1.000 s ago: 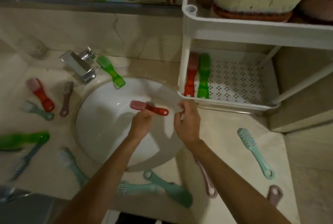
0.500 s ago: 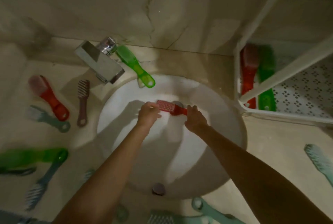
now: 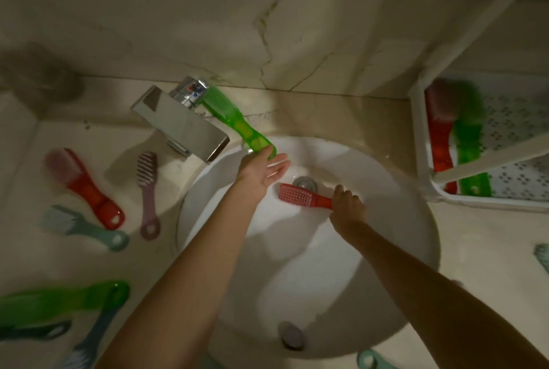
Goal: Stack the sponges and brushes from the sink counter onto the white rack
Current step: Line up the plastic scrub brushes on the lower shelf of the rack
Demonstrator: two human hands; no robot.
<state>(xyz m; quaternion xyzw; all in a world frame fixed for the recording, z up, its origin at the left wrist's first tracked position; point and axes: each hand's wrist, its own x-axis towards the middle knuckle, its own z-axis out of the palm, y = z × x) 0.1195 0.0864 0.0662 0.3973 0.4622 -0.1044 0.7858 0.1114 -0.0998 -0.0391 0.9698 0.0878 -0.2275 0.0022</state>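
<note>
The small red brush (image 3: 300, 196) sits mid-frame over the sink (image 3: 386, 264) bowl. Its long axis is nearly level, with the bristled head pointing left beside the drain and the handle pointing right. The right hand (image 3: 347, 208) curls round that handle and hides its end. The left hand (image 3: 261, 171) is spread with straight fingers at the tip of the green brush (image 3: 234, 122), which slants from the faucet (image 3: 178, 122) down-right over the rim; whether they touch is unclear. At the right edge the white rack (image 3: 421, 143) is cut off, and the red and green brushes in it are blurred.
</note>
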